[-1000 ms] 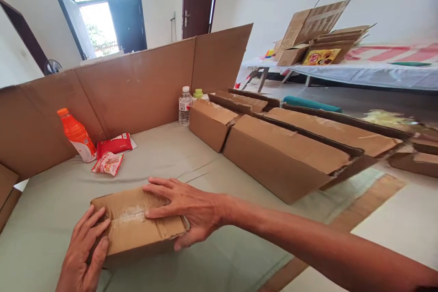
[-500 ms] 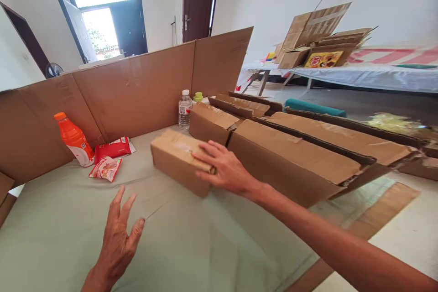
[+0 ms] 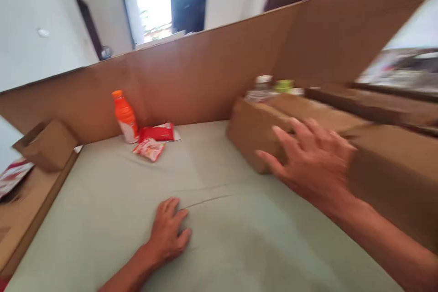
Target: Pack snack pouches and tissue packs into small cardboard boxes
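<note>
My right hand (image 3: 308, 155) is spread beside a brown cardboard box (image 3: 251, 134) at the near end of the row of boxes. Motion blur hides whether the fingertips touch it. My left hand (image 3: 169, 232) hovers over or rests on the pale green tablecloth (image 3: 212, 246), fingers apart and holding nothing. Farther back on the cloth stand an orange-capped bottle (image 3: 125, 118), a red packet (image 3: 157, 133) and a smaller red-and-white packet (image 3: 149, 149). A clear bottle with a white cap (image 3: 263, 84) is partly hidden behind the box.
A tall cardboard panel (image 3: 191, 77) runs along the back of the table. More cardboard boxes (image 3: 393, 159) line the right side. At the left are an open small carton (image 3: 51, 143) and a cardboard edge (image 3: 37, 210). A green lid (image 3: 284, 85) shows beside the clear bottle.
The view has swung left. The box under my right hand has moved right, against the row, and now partly covers the clear bottle. My right hand has loosened from its top.
</note>
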Tool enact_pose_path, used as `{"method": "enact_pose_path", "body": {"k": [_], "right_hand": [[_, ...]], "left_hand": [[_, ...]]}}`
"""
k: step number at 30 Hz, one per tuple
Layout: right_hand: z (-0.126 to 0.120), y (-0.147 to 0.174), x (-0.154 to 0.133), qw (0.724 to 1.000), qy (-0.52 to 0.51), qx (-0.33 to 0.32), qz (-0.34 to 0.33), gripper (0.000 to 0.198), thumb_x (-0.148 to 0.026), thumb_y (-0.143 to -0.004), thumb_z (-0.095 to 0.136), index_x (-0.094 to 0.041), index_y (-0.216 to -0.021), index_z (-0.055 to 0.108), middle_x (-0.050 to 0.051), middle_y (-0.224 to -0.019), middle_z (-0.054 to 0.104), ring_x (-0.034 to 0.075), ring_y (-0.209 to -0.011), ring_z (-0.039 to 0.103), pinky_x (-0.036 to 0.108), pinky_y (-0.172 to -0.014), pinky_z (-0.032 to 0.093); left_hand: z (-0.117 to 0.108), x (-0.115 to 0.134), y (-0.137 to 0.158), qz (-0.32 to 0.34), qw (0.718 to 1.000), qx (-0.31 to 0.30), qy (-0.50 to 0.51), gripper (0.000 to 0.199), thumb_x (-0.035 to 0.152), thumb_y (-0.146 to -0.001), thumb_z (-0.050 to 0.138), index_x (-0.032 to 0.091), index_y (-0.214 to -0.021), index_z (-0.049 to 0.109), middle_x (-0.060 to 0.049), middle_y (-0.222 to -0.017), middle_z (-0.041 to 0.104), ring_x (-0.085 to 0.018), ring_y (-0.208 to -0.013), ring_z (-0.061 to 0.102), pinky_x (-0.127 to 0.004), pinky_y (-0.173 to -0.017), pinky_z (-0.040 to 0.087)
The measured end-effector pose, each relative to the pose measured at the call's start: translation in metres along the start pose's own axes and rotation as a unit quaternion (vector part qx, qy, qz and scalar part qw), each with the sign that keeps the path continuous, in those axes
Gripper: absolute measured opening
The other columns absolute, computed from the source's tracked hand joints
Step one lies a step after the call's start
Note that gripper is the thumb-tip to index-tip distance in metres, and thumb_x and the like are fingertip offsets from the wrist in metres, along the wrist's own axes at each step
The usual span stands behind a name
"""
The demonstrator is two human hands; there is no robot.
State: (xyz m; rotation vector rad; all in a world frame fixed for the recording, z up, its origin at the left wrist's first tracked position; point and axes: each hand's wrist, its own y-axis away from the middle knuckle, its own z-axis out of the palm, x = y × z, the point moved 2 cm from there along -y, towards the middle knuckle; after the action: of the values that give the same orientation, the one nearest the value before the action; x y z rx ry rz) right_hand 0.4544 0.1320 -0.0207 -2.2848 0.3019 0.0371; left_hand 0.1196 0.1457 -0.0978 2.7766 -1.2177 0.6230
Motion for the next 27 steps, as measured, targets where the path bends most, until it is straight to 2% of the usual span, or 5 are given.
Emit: {"method": "enact_pose_path", "body": {"k": [7, 14, 18, 22, 27], "right_hand": [[0.103, 0.105, -0.124, 0.923, -0.191, -0.15, -0.297, 0.053, -0.052, -0.101, 0.036, -0.021, -0.119, 0.074, 0.017, -0.132, 0.069, 0.033, -0.116, 0.067, 0.047, -0.087, 0.055], [0.148, 0.126, -0.156, 0.916, -0.235, -0.192, -0.262, 0.057, -0.053, -0.098, 0.037, -0.026, -0.141, 0.063, 0.011, -0.149, 0.058, 0.035, -0.133, 0.058, 0.055, -0.102, 0.051], [0.151, 0.126, -0.144, 0.902, -0.245, -0.255, -0.249, 0.06, -0.058, -0.094, 0.043, -0.032, -0.144, 0.06, 0.007, -0.154, 0.053, 0.036, -0.136, 0.055, 0.059, -0.105, 0.049], [0.159, 0.132, -0.141, 0.903, -0.253, -0.24, -0.253, 0.06, -0.059, -0.093, 0.044, -0.033, -0.144, 0.061, 0.006, -0.154, 0.053, 0.035, -0.134, 0.056, 0.058, -0.104, 0.05], [0.168, 0.137, -0.147, 0.911, -0.281, -0.194, -0.231, 0.062, -0.061, -0.092, 0.039, -0.028, -0.137, 0.066, 0.011, -0.146, 0.06, 0.037, -0.13, 0.059, 0.059, -0.1, 0.051]], "left_hand": [[-0.034, -0.03, 0.02, -0.047, 0.999, 0.006, -0.013, 0.059, 0.039, -0.075, 0.081, 0.026, -0.132, 0.066, -0.01, -0.151, 0.057, -0.028, -0.14, 0.052, -0.04, -0.115, 0.045], [-0.243, -0.189, 0.042, -0.293, 0.897, 0.288, -0.161, 0.064, 0.017, -0.087, 0.061, 0.006, -0.147, 0.041, -0.028, -0.166, 0.021, -0.041, -0.158, 0.009, -0.062, -0.126, 0.01], [-0.336, -0.26, 0.031, -0.367, 0.84, 0.347, -0.197, 0.052, 0.017, -0.091, 0.065, 0.015, -0.141, 0.049, -0.019, -0.159, 0.038, -0.039, -0.153, 0.025, -0.064, -0.124, 0.015], [-0.351, -0.276, 0.03, -0.379, 0.84, 0.329, -0.206, 0.04, 0.036, -0.097, 0.067, 0.018, -0.132, 0.06, -0.011, -0.14, 0.059, -0.03, -0.124, 0.06, -0.056, -0.104, 0.051], [-0.297, -0.205, 0.074, -0.288, 0.89, 0.294, -0.198, 0.025, 0.032, -0.097, 0.067, 0.016, -0.116, 0.066, -0.009, -0.124, 0.067, -0.027, -0.118, 0.063, -0.052, -0.102, 0.053]]}}
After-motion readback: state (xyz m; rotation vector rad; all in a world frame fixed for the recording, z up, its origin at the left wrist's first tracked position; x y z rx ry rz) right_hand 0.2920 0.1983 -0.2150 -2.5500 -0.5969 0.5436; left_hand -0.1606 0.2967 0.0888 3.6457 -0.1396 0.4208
